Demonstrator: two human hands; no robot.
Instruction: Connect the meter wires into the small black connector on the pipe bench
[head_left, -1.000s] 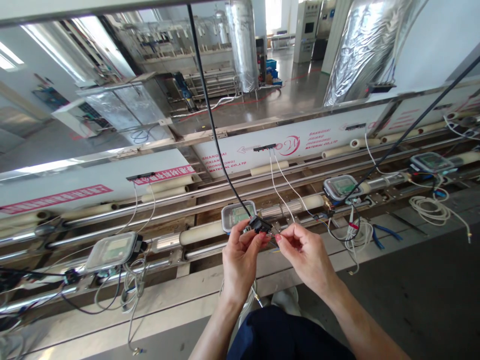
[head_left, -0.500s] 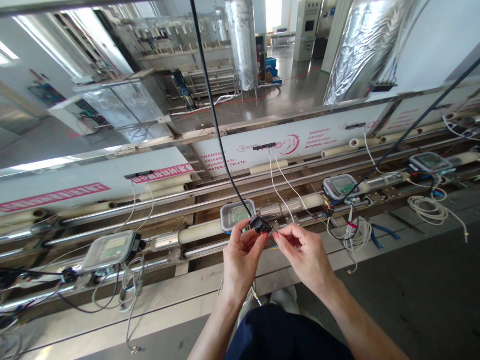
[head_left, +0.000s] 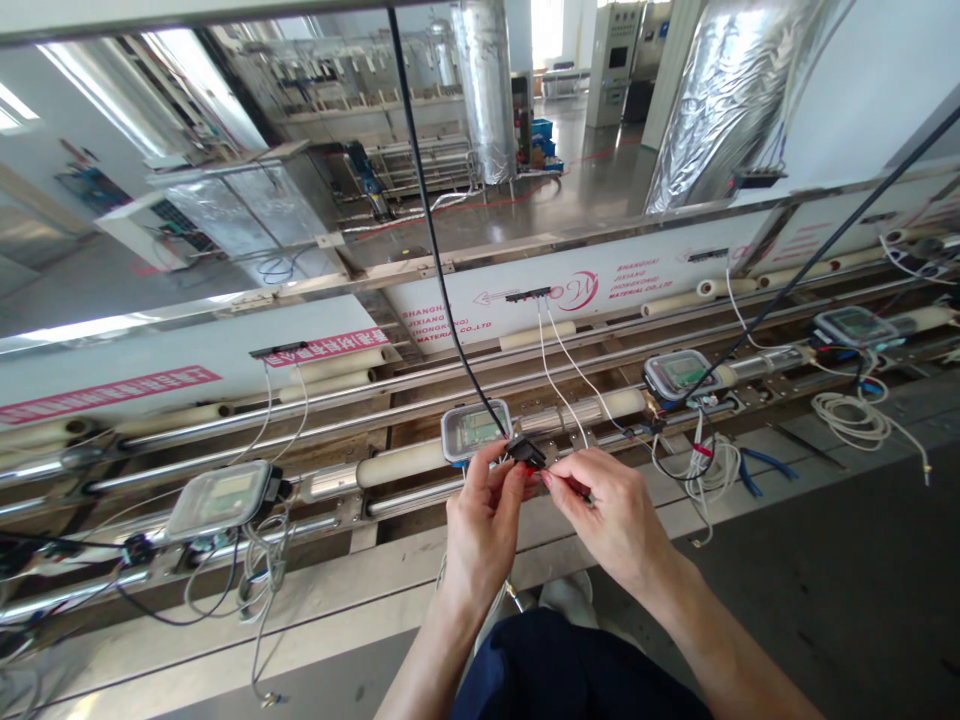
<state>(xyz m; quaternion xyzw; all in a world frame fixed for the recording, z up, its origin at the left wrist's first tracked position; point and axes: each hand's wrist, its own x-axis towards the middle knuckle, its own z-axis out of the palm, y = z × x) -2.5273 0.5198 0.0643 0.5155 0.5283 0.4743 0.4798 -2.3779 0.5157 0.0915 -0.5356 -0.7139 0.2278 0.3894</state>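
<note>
My left hand [head_left: 484, 525] pinches a small black connector block [head_left: 525, 452] at the end of a black cable [head_left: 431, 230] that hangs down from above. My right hand [head_left: 604, 515] pinches thin wires right at the block's side, fingertips touching those of the left. Just behind the hands a clear-lidded meter box [head_left: 474, 430] sits on a cream-sleeved pipe [head_left: 401, 466] of the steel conveyor line. Two white wires [head_left: 559, 365] run down from a black bar [head_left: 529, 294] on the far panel toward my hands.
More meter boxes sit on the line at the left [head_left: 221, 498], right [head_left: 681, 373] and far right [head_left: 855, 325]. Coils of white cable [head_left: 855, 415] lie at the right. A steel ledge [head_left: 315, 610] runs in front of me, grey floor at the right.
Both hands stayed at the connector; the right hand's fingers closed in tighter against the block and the hands shifted slightly right.
</note>
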